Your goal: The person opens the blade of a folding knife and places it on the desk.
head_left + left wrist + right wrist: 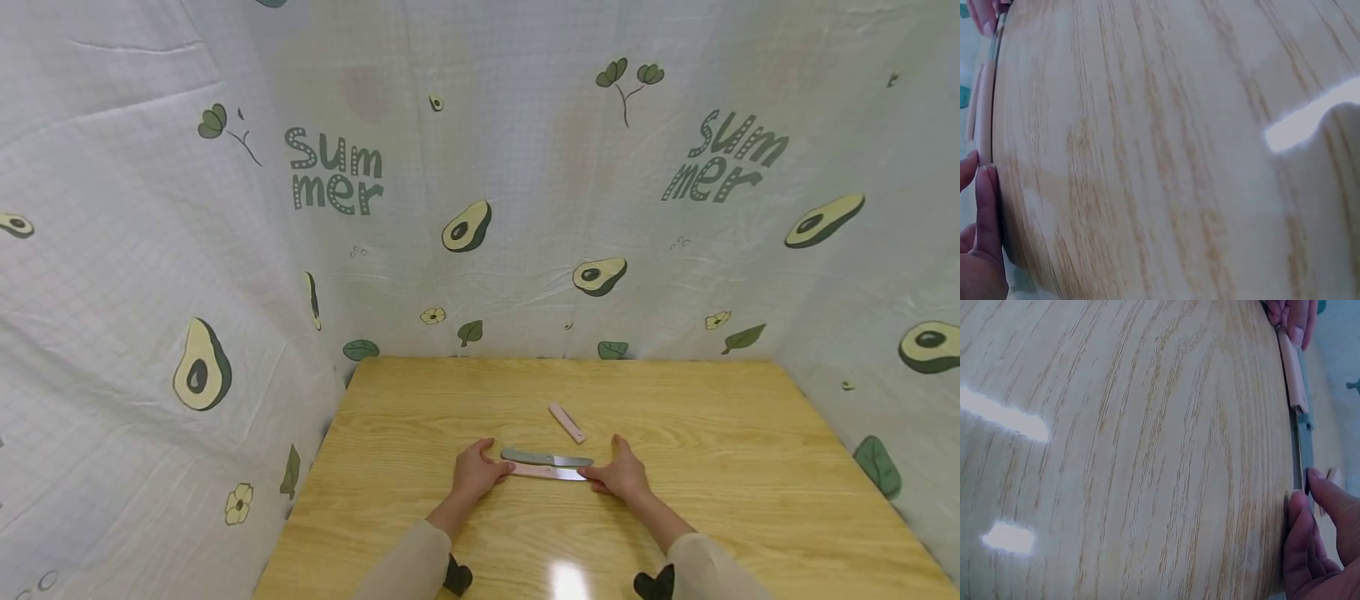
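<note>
Side by side in front of me lie two unfolded folding knives, one with a grey-green handle [528,457] and a nearer one with a pink handle [531,471]. My left hand [474,473] pinches the butt of the pink knife between thumb and fingers. At its other end, the thumb and fingers of my right hand [621,475] pinch the blade near the tip, which they hide. In the right wrist view the pink handle [1294,372] overlaps the green one, and the blades run toward my right hand [1317,540].
Behind the two knives lies a folded pink knife [567,423], set at a slant on the wood-grain table [420,392]. A white cloth [525,167] printed with avocados hangs along the back and both sides of the table.
</note>
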`<state>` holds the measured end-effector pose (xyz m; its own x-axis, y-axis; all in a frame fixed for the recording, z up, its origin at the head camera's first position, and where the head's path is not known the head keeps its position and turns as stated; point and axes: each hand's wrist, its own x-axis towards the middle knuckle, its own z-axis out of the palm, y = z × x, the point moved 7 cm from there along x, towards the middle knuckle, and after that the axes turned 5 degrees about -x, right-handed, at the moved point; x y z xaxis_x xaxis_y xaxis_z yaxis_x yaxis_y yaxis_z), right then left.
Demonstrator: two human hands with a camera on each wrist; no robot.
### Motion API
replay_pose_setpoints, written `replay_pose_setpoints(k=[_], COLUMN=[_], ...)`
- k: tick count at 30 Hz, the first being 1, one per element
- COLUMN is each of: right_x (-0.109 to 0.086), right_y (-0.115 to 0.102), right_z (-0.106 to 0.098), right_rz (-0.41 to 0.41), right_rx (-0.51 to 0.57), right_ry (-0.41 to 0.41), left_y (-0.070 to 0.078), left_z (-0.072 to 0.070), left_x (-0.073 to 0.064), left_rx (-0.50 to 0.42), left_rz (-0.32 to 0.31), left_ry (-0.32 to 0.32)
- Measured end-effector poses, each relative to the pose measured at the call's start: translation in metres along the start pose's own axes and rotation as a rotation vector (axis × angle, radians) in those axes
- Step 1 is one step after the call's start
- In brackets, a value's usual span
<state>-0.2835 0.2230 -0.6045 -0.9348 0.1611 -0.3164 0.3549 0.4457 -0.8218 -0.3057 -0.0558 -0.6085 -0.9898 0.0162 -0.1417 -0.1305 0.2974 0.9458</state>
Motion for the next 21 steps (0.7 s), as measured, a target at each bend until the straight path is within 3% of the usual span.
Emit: replay_pose_setpoints(k=[15, 21], right_x=[-0.001, 0.003], right_y=[0.002, -0.001], right_z=[-0.002, -0.01], right_rz=[0.009, -0.017], right_rx=[-0.038, -0.042], right_ry=[0.016, 0.023], left_y=[0.001, 0.004], left_z=[0.001, -0.002], left_x=[0.0, 0.002], left_rx=[0.022, -0.065], left_rz=[0.001, -0.031], left_ry=[0.0, -0.005])
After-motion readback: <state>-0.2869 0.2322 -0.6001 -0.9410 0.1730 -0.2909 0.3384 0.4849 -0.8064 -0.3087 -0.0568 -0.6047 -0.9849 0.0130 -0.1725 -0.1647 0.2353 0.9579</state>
